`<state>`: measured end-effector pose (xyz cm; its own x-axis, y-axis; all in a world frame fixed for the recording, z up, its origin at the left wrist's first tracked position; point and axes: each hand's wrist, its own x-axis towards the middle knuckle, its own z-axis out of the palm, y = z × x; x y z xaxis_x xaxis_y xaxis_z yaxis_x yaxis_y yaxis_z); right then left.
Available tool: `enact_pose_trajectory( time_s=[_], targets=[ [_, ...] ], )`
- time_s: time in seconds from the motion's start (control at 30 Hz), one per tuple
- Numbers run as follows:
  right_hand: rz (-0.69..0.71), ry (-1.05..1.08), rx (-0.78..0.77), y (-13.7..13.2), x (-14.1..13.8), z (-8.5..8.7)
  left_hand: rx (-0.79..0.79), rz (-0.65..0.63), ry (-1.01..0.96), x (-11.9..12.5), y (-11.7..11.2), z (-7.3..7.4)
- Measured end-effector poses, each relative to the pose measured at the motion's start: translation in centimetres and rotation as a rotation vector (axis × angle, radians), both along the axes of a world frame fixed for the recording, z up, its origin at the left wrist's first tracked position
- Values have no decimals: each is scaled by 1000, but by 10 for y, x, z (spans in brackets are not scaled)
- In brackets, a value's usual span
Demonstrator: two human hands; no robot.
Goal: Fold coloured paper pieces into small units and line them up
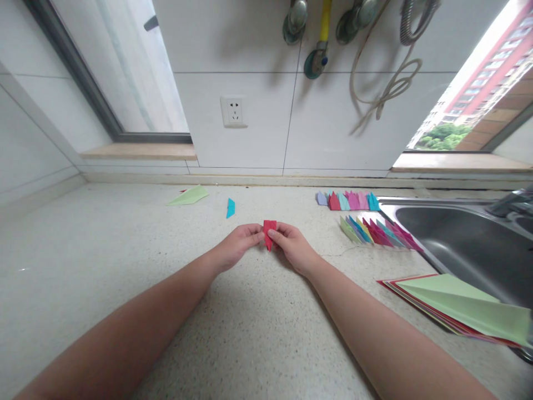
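Note:
A small folded red paper piece (268, 232) is held just above the speckled countertop (125, 266), near the middle of the view. My left hand (238, 244) pinches its left edge with closed fingers. My right hand (293, 245) pinches its right edge, fingers curled around it. Both forearms reach in from the bottom of the picture.
A row of folded coloured paper pieces (347, 200) stands near the back wall, with another fanned row (378, 231) beside the steel sink (462, 244). A stack of paper sheets (462, 305) lies at the right. A green folded sheet (189, 195) and a small blue piece (230, 208) lie at the back left.

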<state>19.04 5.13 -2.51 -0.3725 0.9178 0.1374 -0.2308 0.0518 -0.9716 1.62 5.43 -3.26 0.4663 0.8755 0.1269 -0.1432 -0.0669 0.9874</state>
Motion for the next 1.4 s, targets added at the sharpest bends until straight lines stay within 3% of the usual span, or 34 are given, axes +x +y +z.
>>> enact_pose_trajectory(
  time_s=[0.33, 0.6, 0.73, 1.03, 1.4],
  targets=[
    [-55, -4, -37, -1, -1, -1, -28, -44, -52, 2, -6, 6],
    [-111, -5, -67, 8, 5, -8, -84, 59, -115, 3, 1, 1],
    [-100, -23, -37, 8, 7, -8, -117, 63, -167, 3, 2, 2],
    [-214, -166, 58, 5, 6, -8, -85, 105, -160, 4, -2, 7],
    [-67, -148, 49, 3, 5, -3, -54, 117, -29, 3, 0, 3]
  ],
)
